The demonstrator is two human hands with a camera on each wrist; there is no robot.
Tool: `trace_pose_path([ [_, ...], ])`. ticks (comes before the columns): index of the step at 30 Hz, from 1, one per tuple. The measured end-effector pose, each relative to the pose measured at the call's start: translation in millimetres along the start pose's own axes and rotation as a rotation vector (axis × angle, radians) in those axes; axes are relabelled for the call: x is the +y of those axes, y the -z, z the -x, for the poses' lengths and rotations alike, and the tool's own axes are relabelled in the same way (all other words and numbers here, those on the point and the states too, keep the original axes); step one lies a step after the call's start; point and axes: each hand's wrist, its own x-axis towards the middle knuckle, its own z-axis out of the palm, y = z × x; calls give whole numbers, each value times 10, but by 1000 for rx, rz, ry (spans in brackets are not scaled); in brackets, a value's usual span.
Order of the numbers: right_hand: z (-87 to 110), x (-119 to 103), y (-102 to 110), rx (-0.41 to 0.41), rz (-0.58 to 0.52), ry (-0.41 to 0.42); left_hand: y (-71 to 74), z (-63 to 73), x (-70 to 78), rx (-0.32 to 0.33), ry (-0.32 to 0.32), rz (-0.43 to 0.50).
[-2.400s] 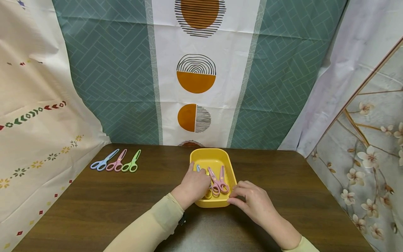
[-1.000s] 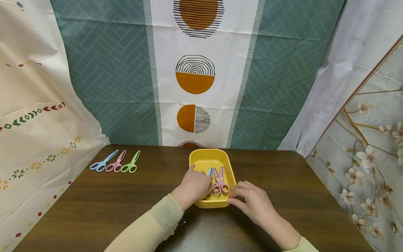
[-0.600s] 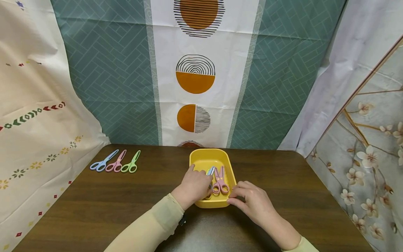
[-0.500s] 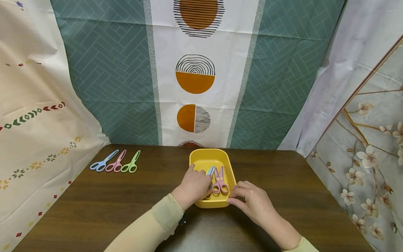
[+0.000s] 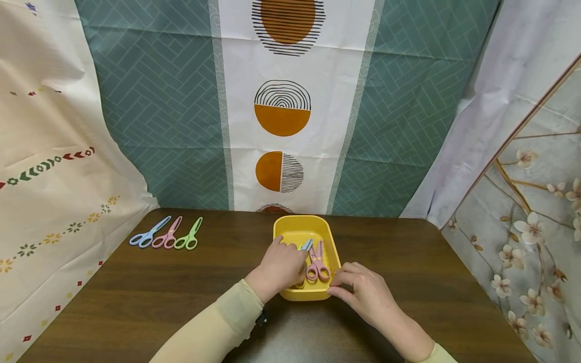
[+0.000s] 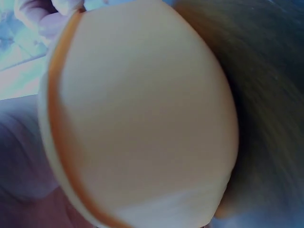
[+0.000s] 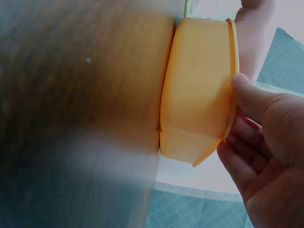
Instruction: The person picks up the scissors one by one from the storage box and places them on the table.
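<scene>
My left hand (image 5: 282,264) reaches over the left side of a yellow plastic bin (image 5: 333,247), fingers bent down inside. A blue scissors blade (image 5: 307,245) sticks out past its fingers; the fingertips and the rest of these scissors are hidden. Pink scissors (image 5: 317,262) lie in the bin to the right, blades pointing away and handle loops toward me. Part of a yellow handle (image 5: 300,285) shows below my left hand. My right hand (image 5: 360,287) pinches the bin's near right rim, the thumb (image 7: 247,90) on the outer side in the right wrist view.
On the far left of the brown wooden table (image 5: 190,282) lie blue scissors (image 5: 149,234), pink scissors (image 5: 168,234) and green scissors (image 5: 189,235) in a row. A patterned curtain (image 5: 290,166) hangs behind the table, with other cloths at both sides.
The blue scissors in the bin have shifted right and tilted against the pink scissors, whose left blade has come closer to the right one. Both hands stay nearly in place.
</scene>
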Motion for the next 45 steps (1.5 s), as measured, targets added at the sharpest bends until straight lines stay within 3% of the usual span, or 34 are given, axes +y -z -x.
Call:
trace_pose_path([
  [6, 3, -4, 0, 6, 3, 10, 63, 41, -16, 43, 8, 22],
  [12, 8, 2, -4, 20, 4, 23, 105, 101, -37, 114, 8, -6],
  [21, 19, 6, -2, 22, 6, 17, 180, 212, -82, 171, 19, -26],
  [36, 5, -21, 1, -3, -4, -14, 242, 400, -247, 245, 38, -18],
  [45, 5, -18, -18, 14, 6, -10, 217, 511, -401, 352, 29, -55],
])
